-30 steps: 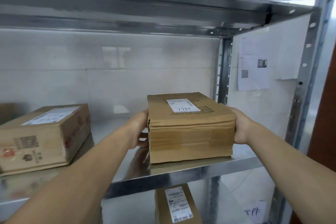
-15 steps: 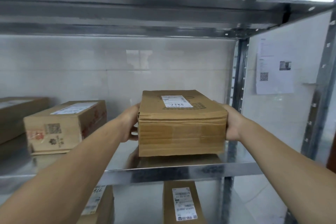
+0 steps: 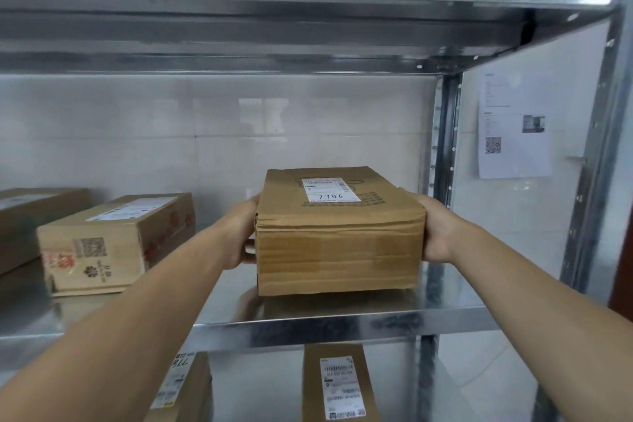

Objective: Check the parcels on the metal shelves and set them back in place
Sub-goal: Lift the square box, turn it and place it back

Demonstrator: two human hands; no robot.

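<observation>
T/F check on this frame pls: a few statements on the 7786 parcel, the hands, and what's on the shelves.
1. The left hand and right hand grip the 7786 parcel at opposite sides. True.
2. The 7786 parcel's label faces up. True.
3. The 7786 parcel touches the red-printed box. False: they are apart, with bare shelf between them.
4. Nothing is stored below the shelf. False: the lower right parcel and lower left parcel are there.
5. A QR-code sheet hangs on the wall at the right. True.
</observation>
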